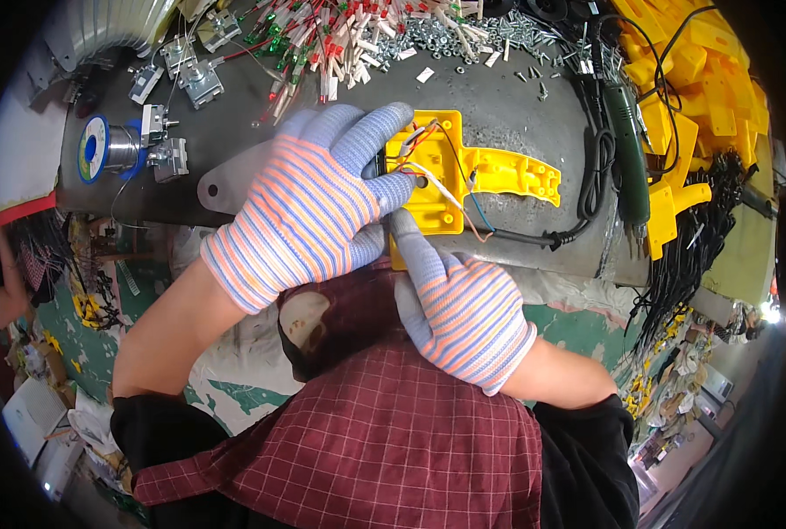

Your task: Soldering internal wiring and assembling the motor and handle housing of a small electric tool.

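A yellow plastic tool housing (428,218), its open side up and its handle half (509,171) pointing right, lies at the near edge of the bench. Red, black, white and blue wires run inside it, and a black power cord (516,236) leads off to the right. My left hand (300,207), in a striped knit glove, grips the housing's left side, fingertips by the wires; a dark part there is mostly covered. Gloved likewise, my right hand (474,322) holds the lower left corner, index finger along the edge and thumb bent below.
A solder spool (111,148) and several metal switch-like parts (201,84) sit at left. Red and green lamp-like parts (309,40) and loose screws (507,35) cover the back. At right are a green electric screwdriver (626,159), yellow housings (706,75) and black cords (688,256).
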The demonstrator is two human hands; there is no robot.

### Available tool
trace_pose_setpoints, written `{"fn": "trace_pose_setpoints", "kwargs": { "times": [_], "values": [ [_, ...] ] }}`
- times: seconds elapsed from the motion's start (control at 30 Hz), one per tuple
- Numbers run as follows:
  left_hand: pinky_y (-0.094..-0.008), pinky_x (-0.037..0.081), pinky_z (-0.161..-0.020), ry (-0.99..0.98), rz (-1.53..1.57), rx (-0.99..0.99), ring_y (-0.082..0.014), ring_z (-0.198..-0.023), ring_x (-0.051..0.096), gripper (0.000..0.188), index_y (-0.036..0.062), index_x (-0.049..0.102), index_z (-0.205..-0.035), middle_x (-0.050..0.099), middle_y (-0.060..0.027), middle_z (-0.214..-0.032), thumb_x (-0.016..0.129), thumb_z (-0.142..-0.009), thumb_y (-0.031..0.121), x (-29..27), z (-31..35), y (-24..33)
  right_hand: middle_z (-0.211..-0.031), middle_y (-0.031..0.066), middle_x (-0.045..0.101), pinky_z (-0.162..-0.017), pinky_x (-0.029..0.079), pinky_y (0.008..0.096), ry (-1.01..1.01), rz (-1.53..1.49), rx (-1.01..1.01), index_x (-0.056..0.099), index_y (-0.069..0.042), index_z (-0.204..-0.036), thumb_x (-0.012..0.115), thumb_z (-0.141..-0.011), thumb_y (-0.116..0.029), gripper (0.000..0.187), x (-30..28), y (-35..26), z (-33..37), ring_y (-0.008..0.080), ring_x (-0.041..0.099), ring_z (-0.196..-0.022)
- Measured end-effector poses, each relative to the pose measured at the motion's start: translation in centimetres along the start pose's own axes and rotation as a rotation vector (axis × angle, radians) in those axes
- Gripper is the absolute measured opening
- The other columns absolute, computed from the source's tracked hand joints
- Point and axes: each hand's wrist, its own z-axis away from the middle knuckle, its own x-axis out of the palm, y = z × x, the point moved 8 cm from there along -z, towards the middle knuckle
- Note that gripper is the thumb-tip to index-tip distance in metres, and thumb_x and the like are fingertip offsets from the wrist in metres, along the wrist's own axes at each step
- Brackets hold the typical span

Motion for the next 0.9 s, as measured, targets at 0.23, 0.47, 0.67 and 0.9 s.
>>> {"fn": "trace_pose_setpoints", "kwargs": {
  "times": [0.23,0.47,0.67,0.9],
  "values": [
    [-0.0497,0.039,-0.104,-0.042,0.08,-0.005,-0.04,-0.122,0.049,0.041,0.0077,0.07,-0.104,0.045,-0.0192,-0.144,0.075,-0.069,0.028,-0.3,0.0,0.1,-0.116,0.0214,0.059,-0.086,0.053,0.0413,0.094,-0.685,0.027,0.045,-0.004,-0.145,0.076,-0.079,-0.017,0.074,0.3,2.1,3.1,0.0372,0.063,-0.1],
    [-0.0525,0.032,-0.11,0.025,-0.008,-0.052,-0.0412,-0.128,0.044,0.051,0.0059,0.069,-0.106,0.045,-0.0241,-0.142,0.074,-0.071,0.043,0.2,-0.5,1.3,-0.112,0.0198,0.057,-0.084,0.053,0.0433,0.145,-0.516,0.096,0.053,-0.005,-0.128,0.078,-0.075,-0.014,0.059,-1.8,3.7,2.3,0.04,0.061,-0.099],
    [-0.0529,0.03,-0.113,0.036,-0.024,-0.12,-0.0412,-0.131,0.041,0.052,0.0075,0.07,-0.106,0.046,-0.0243,-0.142,0.075,-0.068,0.044,0.2,-0.5,1.2,-0.115,0.0183,0.058,-0.087,0.052,0.038,0.202,-0.598,-0.009,0.049,-0.004,-0.133,0.079,-0.072,-0.009,0.068,-3.3,4.8,1.6,0.0296,0.063,-0.099],
    [-0.0516,0.03,-0.113,0.032,-0.03,-0.143,-0.0405,-0.131,0.041,0.051,0.0082,0.069,-0.107,0.045,-0.0235,-0.143,0.076,-0.066,0.039,0.0,-0.5,1.3,-0.113,0.0122,0.061,-0.09,0.052,0.0347,0.329,-0.837,-0.016,0.05,-0.003,-0.13,0.081,-0.075,-0.009,0.063,-2.4,5.3,1.6,0.0223,0.065,-0.1]
  ]
}}
